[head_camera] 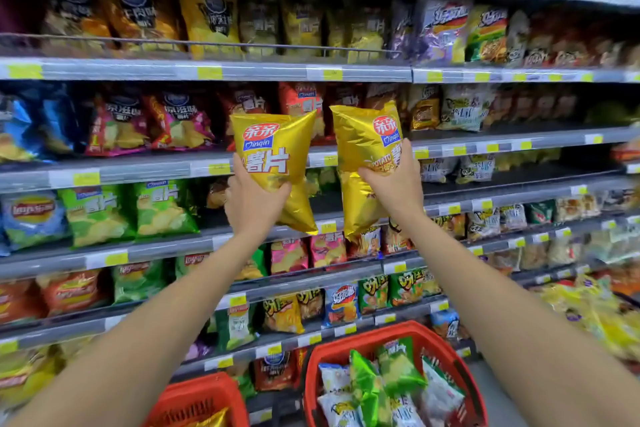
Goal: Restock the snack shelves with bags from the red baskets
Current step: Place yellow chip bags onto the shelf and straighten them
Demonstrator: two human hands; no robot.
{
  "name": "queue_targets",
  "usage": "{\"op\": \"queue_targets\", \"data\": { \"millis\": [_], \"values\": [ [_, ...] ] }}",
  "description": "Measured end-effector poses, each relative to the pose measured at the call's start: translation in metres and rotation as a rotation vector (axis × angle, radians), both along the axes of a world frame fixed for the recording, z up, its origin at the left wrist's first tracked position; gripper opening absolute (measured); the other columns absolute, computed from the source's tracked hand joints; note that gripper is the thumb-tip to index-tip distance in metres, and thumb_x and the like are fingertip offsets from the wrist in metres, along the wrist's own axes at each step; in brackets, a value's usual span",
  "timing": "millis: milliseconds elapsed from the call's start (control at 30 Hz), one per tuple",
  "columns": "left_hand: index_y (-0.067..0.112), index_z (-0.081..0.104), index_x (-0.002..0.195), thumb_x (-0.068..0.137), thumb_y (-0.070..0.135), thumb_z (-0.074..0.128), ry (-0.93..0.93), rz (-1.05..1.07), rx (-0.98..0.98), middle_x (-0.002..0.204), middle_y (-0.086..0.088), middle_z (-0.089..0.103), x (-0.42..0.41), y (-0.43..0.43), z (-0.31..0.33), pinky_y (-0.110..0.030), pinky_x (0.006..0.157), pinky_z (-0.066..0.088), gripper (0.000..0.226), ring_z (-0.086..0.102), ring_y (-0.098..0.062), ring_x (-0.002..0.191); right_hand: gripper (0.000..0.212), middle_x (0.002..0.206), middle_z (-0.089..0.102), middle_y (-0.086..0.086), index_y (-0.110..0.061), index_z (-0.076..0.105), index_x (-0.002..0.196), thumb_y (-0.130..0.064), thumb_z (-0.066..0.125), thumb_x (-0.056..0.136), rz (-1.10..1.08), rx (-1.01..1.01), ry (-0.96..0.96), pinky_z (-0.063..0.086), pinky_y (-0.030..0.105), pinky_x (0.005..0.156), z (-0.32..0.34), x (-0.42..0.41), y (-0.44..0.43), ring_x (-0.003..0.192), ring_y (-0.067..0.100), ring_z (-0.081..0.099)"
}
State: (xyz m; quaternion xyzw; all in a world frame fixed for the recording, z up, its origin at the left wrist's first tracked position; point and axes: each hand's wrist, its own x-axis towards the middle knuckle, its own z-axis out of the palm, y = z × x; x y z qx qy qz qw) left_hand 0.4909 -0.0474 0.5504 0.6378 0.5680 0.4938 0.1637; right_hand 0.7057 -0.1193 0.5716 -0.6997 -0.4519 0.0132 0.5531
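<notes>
My left hand (251,203) grips a gold chip bag (277,152) by its lower half, held upright in front of the shelves. My right hand (394,185) grips a second gold chip bag (363,146) of the same brand, just to the right. Both bags hover in front of the third shelf (502,196), where a dark gap lies behind them. Below, a red basket (391,333) holds several green and white snack bags. Another red basket (197,395) at the lower left shows a gold bag inside.
Snack shelves (207,73) fill the view, stocked with yellow, red, blue and green chip bags behind yellow price tags. A heap of yellow bags (595,319) lies at the right edge. Grey floor shows beside the right basket.
</notes>
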Motion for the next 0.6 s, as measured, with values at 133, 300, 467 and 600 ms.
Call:
{"op": "queue_targets", "data": {
  "millis": [133,300,467,600],
  "values": [
    [0.022,0.003,0.152,0.073,0.055,0.069,-0.007,-0.042,0.098,0.14,-0.012,0.042,0.047,0.031,0.039,-0.046,0.1,0.039,0.107,0.041,-0.032,0.127,0.099,0.126,0.041,0.008,-0.023,0.016,0.15,-0.05,0.073,0.074,-0.012,0.036,-0.043,0.046,0.042,0.091,0.036,0.044,0.028,0.113,0.026,0.047],
    [0.024,0.008,0.149,0.07,0.057,0.069,-0.027,-0.04,0.187,0.136,-0.01,0.044,0.086,0.076,0.092,-0.049,0.098,0.042,0.105,0.043,-0.031,0.124,0.092,0.121,0.044,0.009,-0.023,0.025,0.144,-0.051,0.074,0.071,-0.025,0.096,-0.089,0.046,0.039,0.087,0.088,0.081,0.079,0.106,0.027,0.049],
    [0.02,0.016,0.146,0.07,0.055,0.07,0.003,-0.009,0.292,0.137,-0.009,0.044,0.108,0.116,0.144,-0.049,0.098,0.041,0.099,0.045,-0.032,0.122,0.081,0.114,0.051,0.005,-0.016,0.037,0.128,-0.05,0.076,0.065,-0.009,0.232,-0.131,0.048,0.042,0.086,0.139,0.1,0.125,0.104,0.027,0.053],
    [0.023,0.017,0.146,0.072,0.051,0.069,0.084,0.07,0.332,0.134,-0.016,0.043,0.119,0.144,0.187,-0.049,0.097,0.041,0.096,0.044,-0.038,0.121,0.08,0.118,0.05,0.009,-0.013,0.036,0.129,-0.047,0.076,0.068,-0.046,0.246,-0.185,0.045,0.041,0.087,0.176,0.113,0.154,0.109,0.03,0.052]
  ]
}}
